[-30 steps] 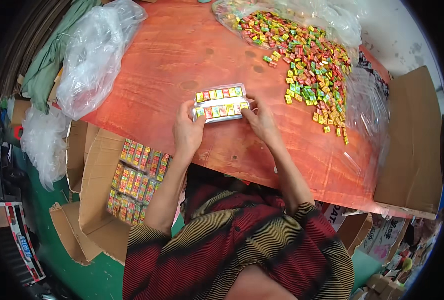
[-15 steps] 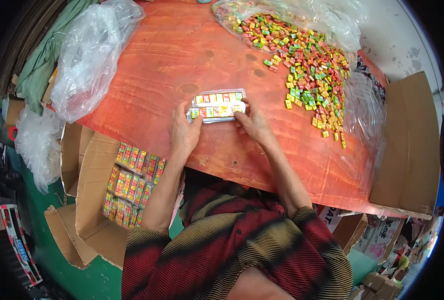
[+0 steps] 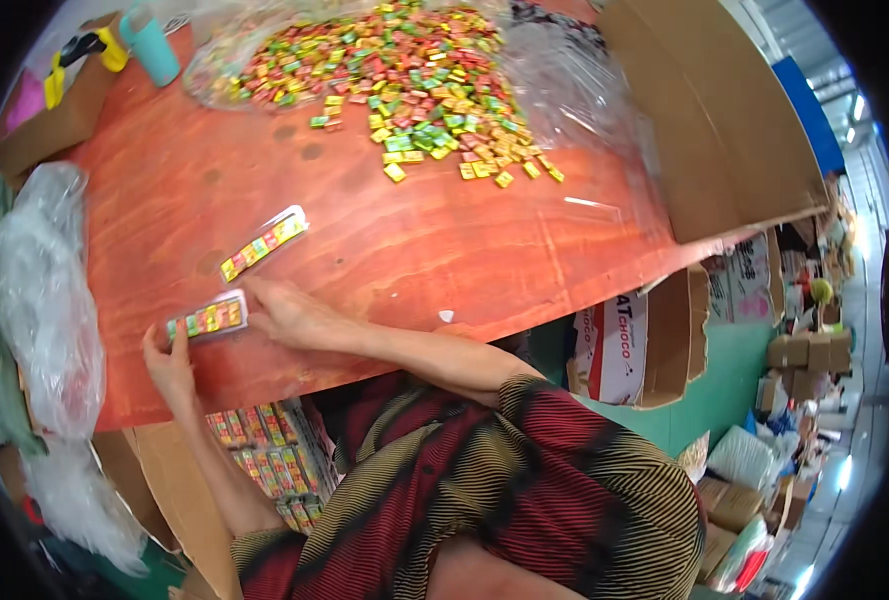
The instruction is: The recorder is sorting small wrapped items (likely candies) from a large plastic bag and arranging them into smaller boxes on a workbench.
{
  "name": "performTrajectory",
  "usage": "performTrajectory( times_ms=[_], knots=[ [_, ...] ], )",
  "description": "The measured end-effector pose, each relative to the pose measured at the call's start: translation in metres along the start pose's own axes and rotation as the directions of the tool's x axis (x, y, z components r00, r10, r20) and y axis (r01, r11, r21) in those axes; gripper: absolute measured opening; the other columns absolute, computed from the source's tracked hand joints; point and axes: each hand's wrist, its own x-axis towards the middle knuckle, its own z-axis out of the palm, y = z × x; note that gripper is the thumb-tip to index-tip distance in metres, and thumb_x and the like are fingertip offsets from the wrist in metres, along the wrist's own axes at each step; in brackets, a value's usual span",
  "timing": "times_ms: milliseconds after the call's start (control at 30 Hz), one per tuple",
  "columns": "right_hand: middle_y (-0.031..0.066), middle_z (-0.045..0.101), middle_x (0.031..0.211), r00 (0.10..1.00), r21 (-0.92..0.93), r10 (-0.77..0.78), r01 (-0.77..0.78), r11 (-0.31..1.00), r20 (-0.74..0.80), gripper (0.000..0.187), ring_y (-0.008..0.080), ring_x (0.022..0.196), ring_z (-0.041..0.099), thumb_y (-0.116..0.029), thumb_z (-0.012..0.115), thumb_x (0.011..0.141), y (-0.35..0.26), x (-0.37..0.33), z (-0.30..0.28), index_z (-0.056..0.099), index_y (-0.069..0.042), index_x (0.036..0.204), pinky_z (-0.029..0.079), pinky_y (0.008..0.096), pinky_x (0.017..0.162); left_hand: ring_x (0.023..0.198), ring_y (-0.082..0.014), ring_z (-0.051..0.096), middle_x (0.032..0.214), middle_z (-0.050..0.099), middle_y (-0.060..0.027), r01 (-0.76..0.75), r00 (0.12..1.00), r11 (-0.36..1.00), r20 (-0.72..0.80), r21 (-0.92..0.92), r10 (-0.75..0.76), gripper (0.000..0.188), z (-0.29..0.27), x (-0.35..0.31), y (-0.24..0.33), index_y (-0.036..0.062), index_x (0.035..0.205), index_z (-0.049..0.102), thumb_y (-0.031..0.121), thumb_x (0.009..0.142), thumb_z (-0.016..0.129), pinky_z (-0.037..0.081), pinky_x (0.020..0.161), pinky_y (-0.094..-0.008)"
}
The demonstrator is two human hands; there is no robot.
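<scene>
At the table's near left, a clear plastic tray (image 3: 207, 317) holds a row of small green, red and yellow packs. My left hand (image 3: 172, 365) grips its left end, thumb and fingers on the packs and rim. My right hand (image 3: 289, 315) is at the other end, fingers bent around the corner, slightly blurred. Just beyond it a second clear tray (image 3: 264, 245), filled with similar packs, lies slanted on the red tabletop, apart from the first. A large heap of loose packs (image 3: 414, 90) spreads over the far side of the table.
Clear plastic bags (image 3: 44, 300) hang over the left edge. A cardboard box with filled trays (image 3: 264, 450) stands below the near edge. A turquoise bottle (image 3: 151, 45) is at the far left, and a large cardboard box (image 3: 714, 120) at the right.
The view has turned to the right. The two trays that were held side by side are now apart: one lies on the table, and the other is between my hands.
</scene>
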Motion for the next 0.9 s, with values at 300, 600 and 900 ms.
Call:
performTrajectory(
  times_ms=[300,600,900],
  knots=[
    [0.0168,0.057,0.091,0.872,-0.777,-0.095,-0.372,0.508,-0.480,0.022,0.0320,0.087,0.054,-0.007,0.054,0.072,0.047,-0.123,-0.223,0.056,-0.003,0.094,0.043,0.0376,0.075,0.044,-0.0066,0.038,0.068,0.047,-0.0021,-0.026,0.997,0.993,-0.063,0.114,0.033,0.048,-0.007,0.028,-0.034,0.0013,0.115,0.042,0.026,0.078,0.060,0.030,0.034,-0.0207],
    [0.0086,0.054,0.076,0.870,-0.849,-0.082,-0.449,0.279,-0.487,0.007,0.0262,0.075,0.052,-0.012,0.055,0.070,0.076,-0.167,-0.261,0.056,-0.007,0.076,0.039,0.0389,0.063,0.088,-0.0291,0.051,0.101,0.052,-0.0185,-0.145,0.909,0.864,-0.281,0.482,0.309,0.044,-0.021,0.006,-0.025,0.0007,0.111,0.048,0.029,0.078,0.058,0.041,0.074,-0.0385],
    [0.0152,0.056,0.075,0.992,-0.585,0.096,-0.128,0.801,-0.086,0.013,0.0329,0.075,0.054,-0.013,0.056,0.074,0.039,-0.099,-0.170,0.057,-0.003,0.083,0.044,0.0396,0.062,0.084,-0.0252,0.052,0.088,0.054,-0.0127,-0.696,0.718,0.689,0.189,0.202,0.670,0.014,0.079,-0.146,0.110,-0.0005,0.090,0.057,0.005,0.078,0.053,0.042,0.073,-0.0325]
  ],
)
